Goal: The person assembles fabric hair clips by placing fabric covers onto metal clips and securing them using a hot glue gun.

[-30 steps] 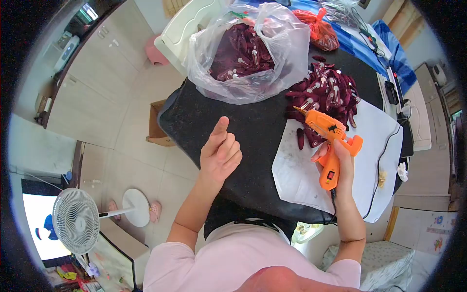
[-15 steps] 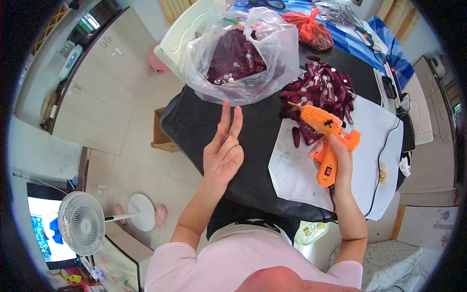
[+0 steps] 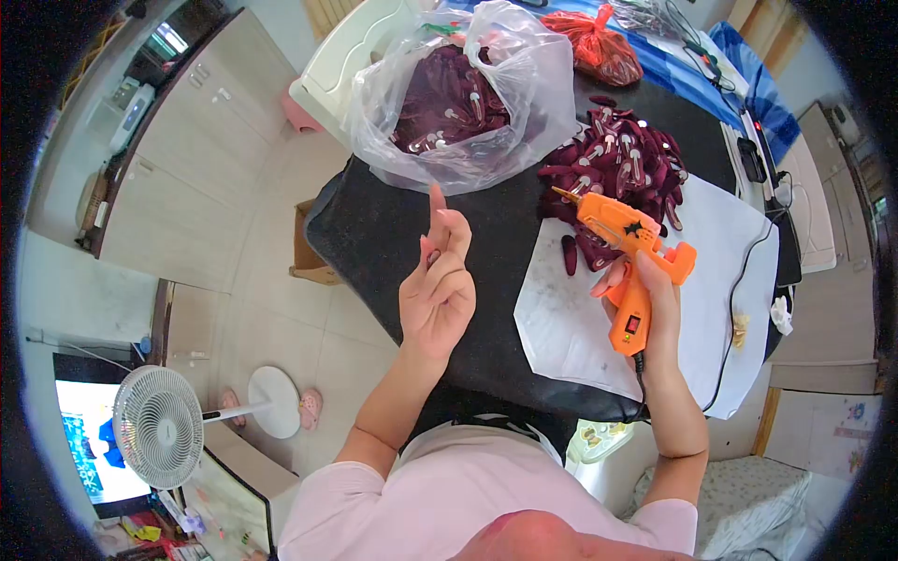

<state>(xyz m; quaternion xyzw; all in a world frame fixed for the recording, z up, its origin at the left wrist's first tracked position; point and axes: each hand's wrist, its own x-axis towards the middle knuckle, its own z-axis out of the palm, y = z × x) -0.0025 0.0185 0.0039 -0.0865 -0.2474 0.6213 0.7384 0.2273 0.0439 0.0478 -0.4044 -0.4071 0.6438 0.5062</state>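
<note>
the left hand (image 3: 438, 304) has curled one of its two raised fingers, its hold impossible to tell, while the right hand (image 3: 661, 304) grips the orange glue gun (image 3: 613, 222), seemingly idle.

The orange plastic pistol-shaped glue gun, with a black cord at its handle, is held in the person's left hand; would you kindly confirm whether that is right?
Not quite: the hand is wrong. The head view shows the orange plastic pistol-shaped glue gun, with a black cord at its handle, held in the person's right hand.

1 head-worn cam, looks fwd & down onto tabletop (image 3: 505, 252), fairly close, v. wide FOV.
</note>
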